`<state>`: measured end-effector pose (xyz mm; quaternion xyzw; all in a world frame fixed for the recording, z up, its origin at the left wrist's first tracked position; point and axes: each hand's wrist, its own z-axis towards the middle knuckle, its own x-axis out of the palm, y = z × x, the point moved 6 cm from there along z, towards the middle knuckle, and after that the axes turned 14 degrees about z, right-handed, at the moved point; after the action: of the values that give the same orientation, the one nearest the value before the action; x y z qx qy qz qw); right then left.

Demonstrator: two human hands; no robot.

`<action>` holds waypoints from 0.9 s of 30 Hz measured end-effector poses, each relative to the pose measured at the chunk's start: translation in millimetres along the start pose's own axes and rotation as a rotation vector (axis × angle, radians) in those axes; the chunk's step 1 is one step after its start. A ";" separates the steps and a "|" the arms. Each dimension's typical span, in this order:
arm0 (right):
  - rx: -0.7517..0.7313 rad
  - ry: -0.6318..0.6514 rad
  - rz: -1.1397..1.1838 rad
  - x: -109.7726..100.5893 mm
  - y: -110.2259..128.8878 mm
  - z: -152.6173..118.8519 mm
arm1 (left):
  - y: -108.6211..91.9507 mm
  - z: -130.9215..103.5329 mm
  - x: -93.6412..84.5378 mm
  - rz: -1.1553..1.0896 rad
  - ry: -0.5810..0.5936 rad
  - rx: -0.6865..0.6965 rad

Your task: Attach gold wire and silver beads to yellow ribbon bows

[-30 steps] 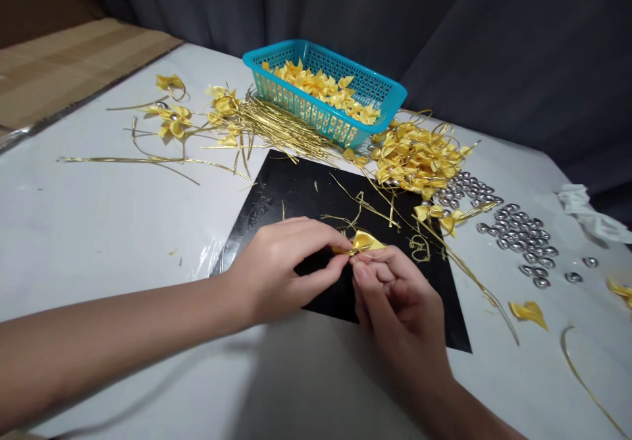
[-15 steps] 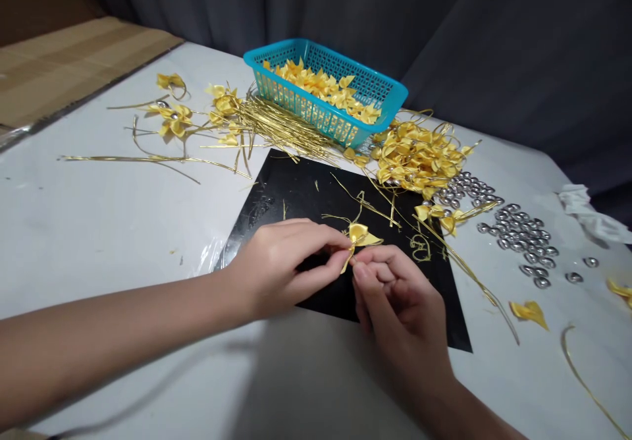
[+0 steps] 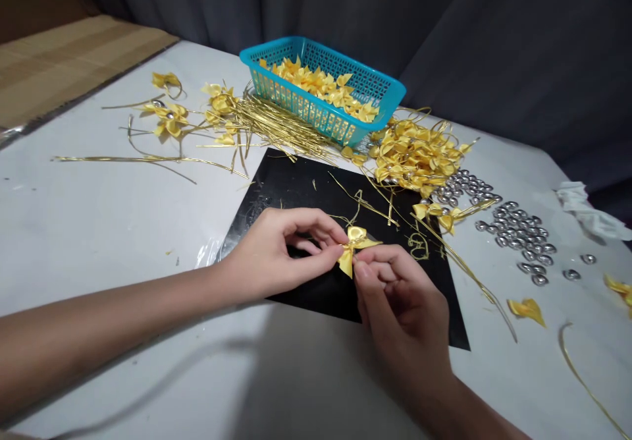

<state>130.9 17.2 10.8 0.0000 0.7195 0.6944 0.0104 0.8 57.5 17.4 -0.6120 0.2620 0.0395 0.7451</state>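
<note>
A small yellow ribbon bow (image 3: 356,236) is held above a black mat (image 3: 291,180) between my two hands. My left hand (image 3: 289,249) pinches its left side between thumb and fingertips. From the lower right, my right hand (image 3: 402,295) is closed in a pinch at the bow's middle, where a thin gold tie seems to pass; the fingertips hide most of what they grip. Loose gold wires (image 3: 365,197) and thin trimmings lie on the mat just beyond the bow.
A blue basket (image 3: 316,101) of yellow bows stands at the back. Gold ties (image 3: 281,124) are heaped before it, with a pile of tied bows (image 3: 417,153) to its right. Silver beads (image 3: 523,232) lie on the white table (image 3: 113,229). Cardboard (image 3: 74,64) is at the back left.
My left hand has shifted slightly up and left, its fingers now more arched. The bow has turned so more of its face shows. My right hand has barely moved.
</note>
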 end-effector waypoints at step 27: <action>-0.139 0.154 -0.421 -2.4 -3.5 11.7 | -2.8 -1.5 4.2 0.571 -0.002 0.273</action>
<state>133.5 28.8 7.0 -0.2036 0.6526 0.7230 0.0999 4.9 54.3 17.9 -0.4080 0.4254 0.2120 0.7795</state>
